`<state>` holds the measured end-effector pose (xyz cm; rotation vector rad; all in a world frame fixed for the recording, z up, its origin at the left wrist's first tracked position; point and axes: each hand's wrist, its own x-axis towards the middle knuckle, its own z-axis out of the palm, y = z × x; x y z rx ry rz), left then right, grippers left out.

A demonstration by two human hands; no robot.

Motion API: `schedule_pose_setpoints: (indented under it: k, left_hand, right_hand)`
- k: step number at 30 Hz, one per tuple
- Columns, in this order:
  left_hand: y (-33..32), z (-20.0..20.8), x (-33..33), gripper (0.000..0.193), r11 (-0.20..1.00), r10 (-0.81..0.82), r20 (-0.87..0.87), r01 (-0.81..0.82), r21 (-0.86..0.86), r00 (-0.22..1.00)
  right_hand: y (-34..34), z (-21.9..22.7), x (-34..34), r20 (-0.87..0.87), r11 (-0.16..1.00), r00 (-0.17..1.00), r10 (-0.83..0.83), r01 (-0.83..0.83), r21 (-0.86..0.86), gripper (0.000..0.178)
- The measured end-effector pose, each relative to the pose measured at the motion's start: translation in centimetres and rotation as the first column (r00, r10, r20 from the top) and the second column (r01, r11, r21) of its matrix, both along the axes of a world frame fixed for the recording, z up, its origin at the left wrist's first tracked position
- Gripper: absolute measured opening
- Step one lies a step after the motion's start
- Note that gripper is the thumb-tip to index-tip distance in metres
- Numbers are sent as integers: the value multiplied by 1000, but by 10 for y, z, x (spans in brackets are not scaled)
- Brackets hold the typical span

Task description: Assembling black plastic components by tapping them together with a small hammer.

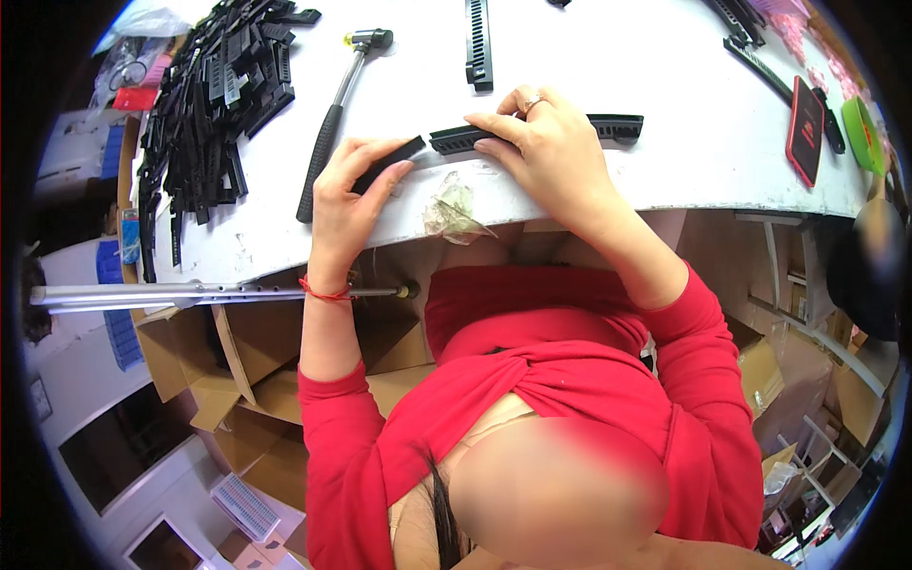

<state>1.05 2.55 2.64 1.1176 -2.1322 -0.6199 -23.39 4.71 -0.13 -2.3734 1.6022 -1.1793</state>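
Between thumb and fingers, my left hand [356, 195] grips a short black plastic strip [388, 163] whose tip points right. My right hand [551, 142] is closed around a longer slotted black plastic strip [617, 128], which lies level across the white table near its front edge. A small gap separates the facing ends of the two strips. My fingers and palm hide the middle of the long strip and much of the short one. Just below them, a crumpled piece of clear film [454, 207] lies at the table edge.
A hammer [337, 114] with a black handle lies left of my hands. Beyond it is a big heap of black plastic strips [223, 95]. Another slotted strip [479, 47] lies ahead. At right are a red phone [806, 131] and a green container [863, 135]. Cardboard boxes [275, 351] stand below the table.
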Motion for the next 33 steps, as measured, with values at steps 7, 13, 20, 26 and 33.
schedule_pose_setpoints:
  k: [7,13,20,26,33]
  left_hand:
    - [3,-4,0,25,996,13,-15,-15,-83,1000]
    - [10,2,-11,28,976,204,-172,-187,111,964]
    - [13,2,-2,27,995,98,92,-99,5,991]
    - [-2,4,4,24,998,66,90,-66,2,994]
    - [-16,8,7,23,995,-75,136,66,69,988]
  right_hand:
    - [2,0,0,-38,999,999,-31,29,-37,27]
    - [3,-1,0,-38,999,999,-27,26,-36,27]
    - [2,3,0,-12,999,999,-32,31,-42,21]
    - [3,5,1,-13,999,999,-44,44,-6,20]
    - [4,4,3,-58,997,995,-76,76,-1,19]
